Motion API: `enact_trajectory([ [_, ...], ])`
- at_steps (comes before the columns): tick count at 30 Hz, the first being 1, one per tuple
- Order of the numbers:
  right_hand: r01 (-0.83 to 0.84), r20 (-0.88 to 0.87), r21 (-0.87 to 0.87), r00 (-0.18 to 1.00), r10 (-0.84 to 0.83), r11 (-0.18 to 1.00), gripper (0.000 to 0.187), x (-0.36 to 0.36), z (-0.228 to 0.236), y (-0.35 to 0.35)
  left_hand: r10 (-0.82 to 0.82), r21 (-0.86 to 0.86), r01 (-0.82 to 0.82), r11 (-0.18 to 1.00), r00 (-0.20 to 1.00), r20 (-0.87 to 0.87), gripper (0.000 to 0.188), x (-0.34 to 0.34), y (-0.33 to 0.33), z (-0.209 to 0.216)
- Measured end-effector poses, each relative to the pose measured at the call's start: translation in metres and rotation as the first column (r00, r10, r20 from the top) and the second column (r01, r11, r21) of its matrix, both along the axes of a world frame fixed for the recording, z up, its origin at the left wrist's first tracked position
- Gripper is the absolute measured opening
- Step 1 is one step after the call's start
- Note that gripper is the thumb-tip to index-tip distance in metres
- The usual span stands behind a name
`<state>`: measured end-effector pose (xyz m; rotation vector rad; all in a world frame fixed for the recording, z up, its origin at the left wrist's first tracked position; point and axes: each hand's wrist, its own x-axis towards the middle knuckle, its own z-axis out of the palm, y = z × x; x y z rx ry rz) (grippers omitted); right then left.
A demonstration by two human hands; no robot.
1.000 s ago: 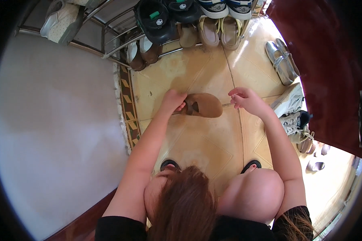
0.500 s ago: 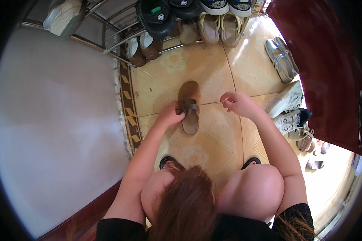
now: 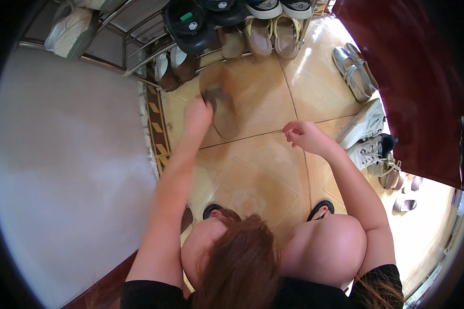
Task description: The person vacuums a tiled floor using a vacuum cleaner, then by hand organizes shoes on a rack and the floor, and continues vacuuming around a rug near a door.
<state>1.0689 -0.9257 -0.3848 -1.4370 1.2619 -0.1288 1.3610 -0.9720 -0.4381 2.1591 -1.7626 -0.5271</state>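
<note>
My left hand [image 3: 198,116] grips the side of a brown slip-on clog [image 3: 225,117] with a strap across it. The clog is smeared by motion, its toe pointing toward the rack; whether it touches the floor I cannot tell. Over the tiles to the right hovers my right hand [image 3: 303,136], its fingers loosely bent and apart, with nothing seen in them. Closest to the clog on the rack's lower level are a brown pair with white insides [image 3: 166,72] and a tan open shoe [image 3: 232,43].
A metal shoe rack [image 3: 139,66] spans the back left, with black clogs [image 3: 187,26] and yellow-strapped sandals [image 3: 285,37] on it. Silver flats [image 3: 354,74] and white sneakers [image 3: 363,123] line the right side beside a dark red panel [image 3: 417,87]. A white wall [image 3: 72,154] stands left.
My left hand has carried the clog forward and a little left, toward the rack. My right hand has hardly moved. The view has shifted slightly.
</note>
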Motion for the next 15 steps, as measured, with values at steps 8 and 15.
enact_trajectory([
  [8, 0.082, 0.032, 0.022, 0.996, -0.083, 0.996, 0.023, -0.021, 0.0, 0.007, -0.063, -0.028, 0.072, 0.997, 0.971, 0.23, 0.019, 0.005, -0.134, 0.029],
  [15, 0.163, -0.074, 0.068, 0.985, -0.158, 0.984, 0.024, -0.043, 0.007, 0.02, -0.14, -0.125, 0.167, 0.978, 0.97, 0.198, 0.021, 0.025, -0.216, -0.016],
])
